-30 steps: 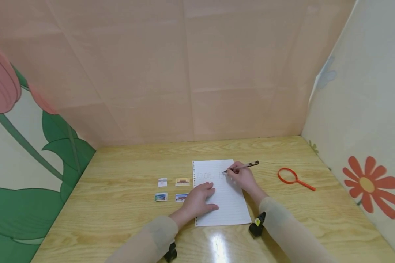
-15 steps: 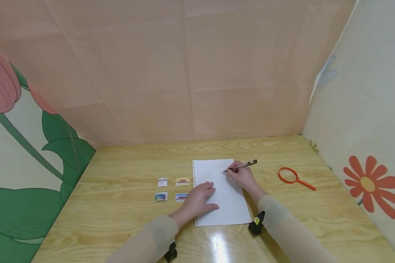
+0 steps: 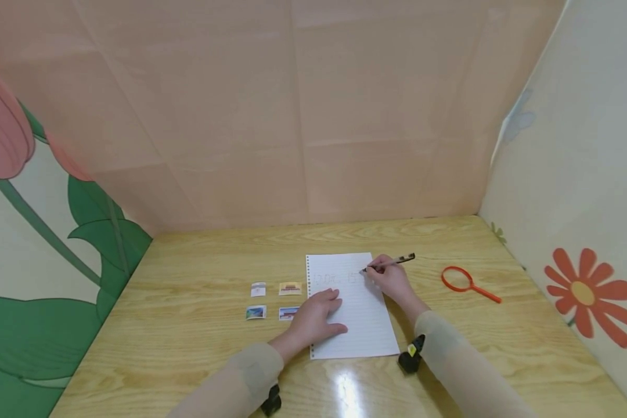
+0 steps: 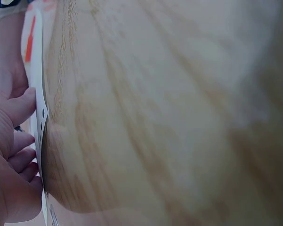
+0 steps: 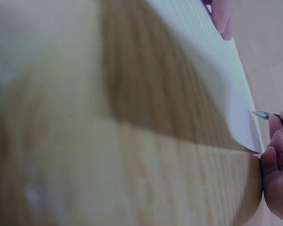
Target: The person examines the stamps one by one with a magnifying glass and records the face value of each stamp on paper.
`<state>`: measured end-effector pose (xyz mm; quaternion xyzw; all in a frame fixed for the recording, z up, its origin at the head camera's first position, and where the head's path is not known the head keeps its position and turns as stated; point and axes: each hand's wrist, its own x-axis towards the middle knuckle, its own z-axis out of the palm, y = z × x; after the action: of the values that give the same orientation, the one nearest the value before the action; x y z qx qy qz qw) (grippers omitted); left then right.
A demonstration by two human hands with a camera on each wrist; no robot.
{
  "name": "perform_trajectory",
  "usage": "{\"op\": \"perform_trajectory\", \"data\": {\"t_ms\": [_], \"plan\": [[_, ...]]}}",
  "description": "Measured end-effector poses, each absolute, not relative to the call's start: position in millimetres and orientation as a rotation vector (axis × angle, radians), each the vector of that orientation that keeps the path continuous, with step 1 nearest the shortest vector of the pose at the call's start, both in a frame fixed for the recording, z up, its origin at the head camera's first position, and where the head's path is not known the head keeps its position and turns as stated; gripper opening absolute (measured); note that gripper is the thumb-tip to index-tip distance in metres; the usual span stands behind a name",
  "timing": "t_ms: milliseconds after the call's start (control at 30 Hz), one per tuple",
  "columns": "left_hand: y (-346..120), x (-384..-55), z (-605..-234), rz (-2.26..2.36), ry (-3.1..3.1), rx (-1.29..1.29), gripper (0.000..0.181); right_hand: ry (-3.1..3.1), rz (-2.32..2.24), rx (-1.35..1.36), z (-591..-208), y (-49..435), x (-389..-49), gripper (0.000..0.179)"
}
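Observation:
A lined sheet of paper point(image 3: 355, 325) with punched holes down its left side lies on the table, faint handwriting across its upper part. My right hand point(image 3: 392, 283) pinches a pen point(image 3: 399, 259), its tip at the end of the writing near the sheet's upper right. In the right wrist view the pen's pointed tip point(image 5: 261, 114) shows just past the fingertips, close over the paper. My left hand point(image 3: 316, 318) rests flat on the sheet's left part, fingers relaxed and thumb spread. The left wrist view shows that hand point(image 4: 14, 160) at the hole-punched edge.
Left of the sheet lie several small picture cards, among them a yellow one point(image 3: 289, 289) and a blue-green one point(image 3: 255, 312); my left hand partly covers another card point(image 3: 287, 314). An orange-red magnifying glass point(image 3: 470, 284) lies to the right. Walls stand behind and at both sides.
My right hand and the pen have shifted slightly right along the written line, and more strokes show behind the tip. The left hand and the paper stay in place.

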<state>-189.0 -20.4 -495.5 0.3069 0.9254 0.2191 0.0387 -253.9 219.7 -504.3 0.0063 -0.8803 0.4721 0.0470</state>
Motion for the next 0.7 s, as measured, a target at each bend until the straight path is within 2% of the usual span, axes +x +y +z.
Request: {"op": "perform_trajectory", "data": {"t_ms": [500,700], "plan": [[-20.7,-189.8,-495.4,0.693,2.832,0.939,0.063,-2.745,1.352,0.223,-503.4,225.8,-243.0,0.005],[-20.4,-189.8,-495.6,0.669,2.842,0.955,0.063,-2.722,1.348,0.161,-505.2,230.2,-244.5,0.003]]}}
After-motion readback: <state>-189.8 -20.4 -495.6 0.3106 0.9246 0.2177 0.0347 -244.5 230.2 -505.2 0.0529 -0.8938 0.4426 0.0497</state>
